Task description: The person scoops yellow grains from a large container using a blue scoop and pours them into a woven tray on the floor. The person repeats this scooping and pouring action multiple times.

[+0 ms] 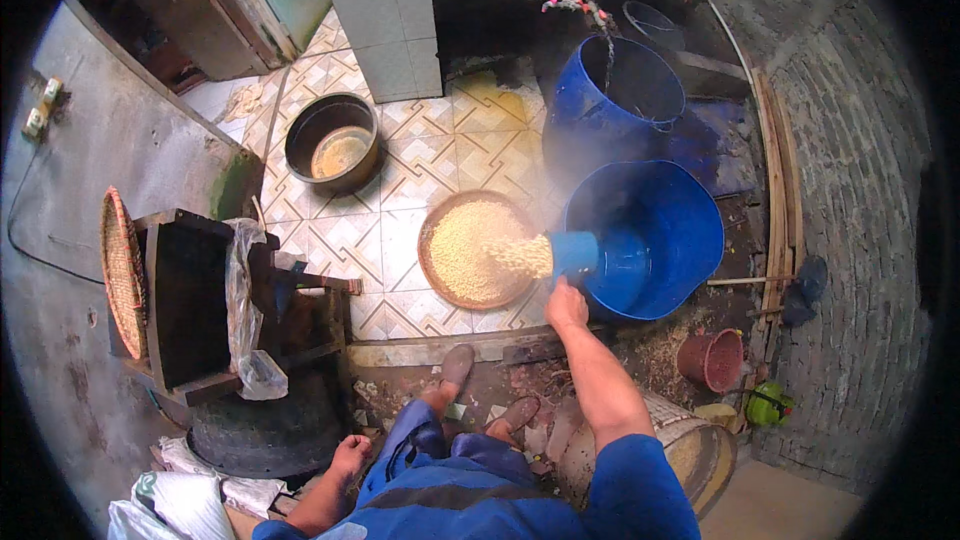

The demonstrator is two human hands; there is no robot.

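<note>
My right hand grips a blue plastic dipper, which is tipped to the left. Pale yellow beans pour from its mouth onto a heap in a round, shallow basket on the tiled floor. Just right of the dipper is a large blue plastic tub, with some liquid visible at its bottom. Whitish steam drifts over the basket and the tub and blurs them a little. My left hand hangs beside my left thigh, fingers curled in, with nothing visible in it.
A dark basin stands on the tiles. Behind the tub, water runs from a tap into a blue barrel. To my left is a wooden stand with a woven tray. A rimmed drum and red bucket sit at right.
</note>
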